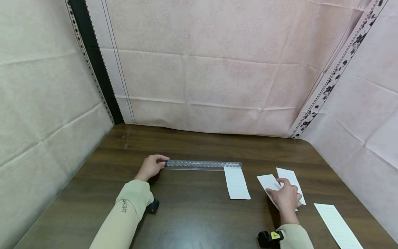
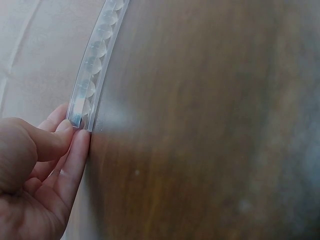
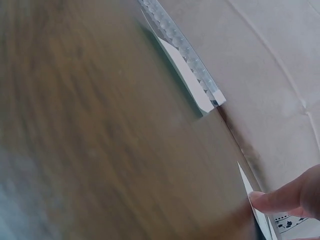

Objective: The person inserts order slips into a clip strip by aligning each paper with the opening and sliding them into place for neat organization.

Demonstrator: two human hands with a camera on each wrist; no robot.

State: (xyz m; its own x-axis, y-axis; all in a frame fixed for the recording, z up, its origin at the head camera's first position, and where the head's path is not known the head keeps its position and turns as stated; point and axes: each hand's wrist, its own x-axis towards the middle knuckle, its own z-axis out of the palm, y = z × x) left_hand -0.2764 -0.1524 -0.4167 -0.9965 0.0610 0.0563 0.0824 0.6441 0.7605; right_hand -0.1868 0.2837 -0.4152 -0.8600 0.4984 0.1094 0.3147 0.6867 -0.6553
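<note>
My left hand (image 1: pixel 152 166) pinches the left end of a long clear plastic strip (image 1: pixel 199 165) with a row of round shapes along it. In the left wrist view the thumb and fingers (image 2: pixel 62 165) grip that end. A white lined paper slip (image 1: pixel 237 183) meets the strip at its right end, its top edge at the round shapes. To the right, my right hand (image 1: pixel 286 196) holds another white paper slip (image 1: pixel 266 181) by its edges, partly covering it. The right wrist view has the thumb (image 3: pixel 272 200) against this slip; the other fingers are mostly out of sight.
A white slip (image 1: pixel 289 175) lies just behind the right hand, and one more lined slip (image 1: pixel 337 224) is at the front right. Brown wood-grain table (image 1: pixel 192 211) lies below. Cloth walls (image 1: pixel 199 79) enclose the back and both sides.
</note>
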